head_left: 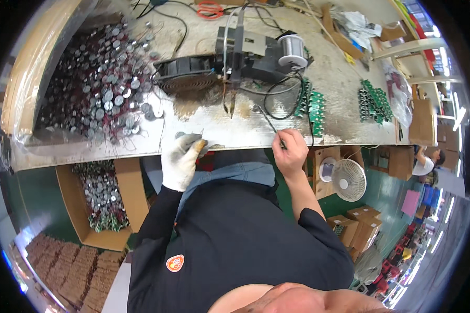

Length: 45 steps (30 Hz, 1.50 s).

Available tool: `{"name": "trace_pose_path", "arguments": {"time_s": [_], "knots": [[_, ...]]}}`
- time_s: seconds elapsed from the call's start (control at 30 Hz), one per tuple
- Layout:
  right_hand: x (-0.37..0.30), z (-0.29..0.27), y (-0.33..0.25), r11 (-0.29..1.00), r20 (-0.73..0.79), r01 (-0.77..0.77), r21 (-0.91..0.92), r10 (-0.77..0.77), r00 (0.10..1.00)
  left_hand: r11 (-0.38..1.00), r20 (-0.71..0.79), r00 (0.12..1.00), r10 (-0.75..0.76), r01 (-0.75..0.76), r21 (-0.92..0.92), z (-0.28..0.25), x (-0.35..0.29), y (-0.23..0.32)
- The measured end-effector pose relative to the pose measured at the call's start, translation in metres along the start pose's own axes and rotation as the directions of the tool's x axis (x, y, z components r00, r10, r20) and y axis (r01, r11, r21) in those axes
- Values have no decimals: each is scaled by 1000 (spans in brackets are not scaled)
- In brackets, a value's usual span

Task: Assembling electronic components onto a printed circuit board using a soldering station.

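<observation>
At the workbench's (344, 128) front edge, a bare right hand (290, 152) grips a thin dark rod (269, 122), which the looped black cable (301, 89) nearby might snag; the gloved left hand's (180, 160) hold is unclear.

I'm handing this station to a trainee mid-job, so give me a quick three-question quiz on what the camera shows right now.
1. Which of the person's hands wears a white glove?
2. True or false: the heap of round metal parts lies to the left of the black fan on the bench.
3. What is the right hand holding?
A) red-handled scissors
B) a thin dark tool
C) a spool of silver wire

Key:
1. The left hand; the right is bare.
2. True.
3. B.
</observation>
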State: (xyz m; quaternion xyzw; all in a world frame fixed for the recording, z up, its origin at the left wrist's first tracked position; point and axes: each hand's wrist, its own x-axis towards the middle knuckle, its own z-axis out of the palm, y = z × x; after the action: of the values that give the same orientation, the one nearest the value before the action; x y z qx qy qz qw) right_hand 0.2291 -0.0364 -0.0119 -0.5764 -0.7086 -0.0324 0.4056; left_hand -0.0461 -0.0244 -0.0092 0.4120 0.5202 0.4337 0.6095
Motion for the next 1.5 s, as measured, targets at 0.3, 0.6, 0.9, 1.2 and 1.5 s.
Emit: {"name": "trace_pose_path", "arguments": {"time_s": [0.3,0.6,0.9,1.2,1.5], "knots": [[24,13,2,890,329,-382,250,293,898,988,-28,1000,10,-5,157,1,-4,7],[37,31,-6,724,649,-618,306,317,692,990,-20,996,-81,83,114,20,5,9],[20,34,-33,133,785,-841,524,306,538,975,-41,996,-85,91,204,37,14,7],[19,41,-39,106,777,-825,555,289,559,988,-58,986,-157,156,-18,50,22,14],[21,44,-43,146,726,-787,599,316,611,974,-19,992,-124,126,189,47,30,13]]}}
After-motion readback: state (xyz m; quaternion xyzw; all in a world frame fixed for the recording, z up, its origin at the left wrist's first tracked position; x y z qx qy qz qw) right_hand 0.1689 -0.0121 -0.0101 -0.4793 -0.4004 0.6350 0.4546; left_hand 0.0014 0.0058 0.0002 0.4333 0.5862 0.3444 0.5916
